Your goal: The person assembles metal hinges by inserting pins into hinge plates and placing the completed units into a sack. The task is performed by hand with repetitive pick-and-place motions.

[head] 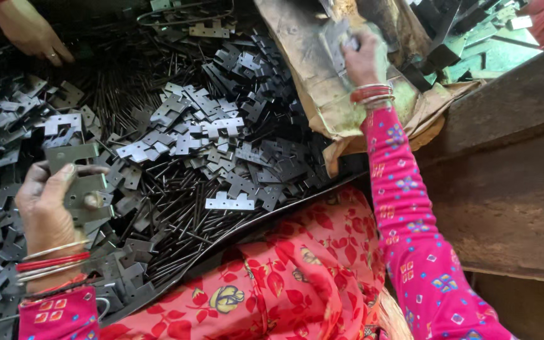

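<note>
Dark tray point(234, 234) of hinge plates point(190, 126) — left hand point(48, 198) gripping a hinge leaf point(73, 154), right hand point(363, 60) pinching another point(338, 38).

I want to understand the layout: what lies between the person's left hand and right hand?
In the head view, a heap of grey hinge plates and thin metal pins lies between left hand and right hand.

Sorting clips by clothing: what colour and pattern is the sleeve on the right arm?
The right sleeve is bright pink with small multicoloured square motifs, seen in the head view.
</note>
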